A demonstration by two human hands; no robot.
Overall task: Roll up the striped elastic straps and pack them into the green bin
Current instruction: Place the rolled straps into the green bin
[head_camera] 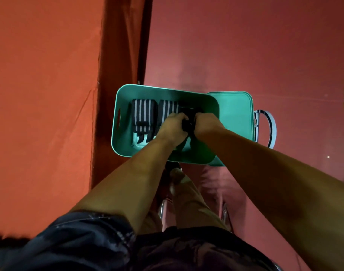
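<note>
**Seat third roll in bin**

Both closed: left grip and right grip clamp a dark roll low in the bin, on the floor. Two striped rolls fill its left end. Push it snug against the second before letting go, else I'd expect it to unwind.

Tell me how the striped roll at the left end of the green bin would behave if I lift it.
Probably soft, not stiff: the striped roll is wound elastic strap. It may loosen, since two loose tails hang out at its near end. It likely would not roll away; it looks flattened.
</note>
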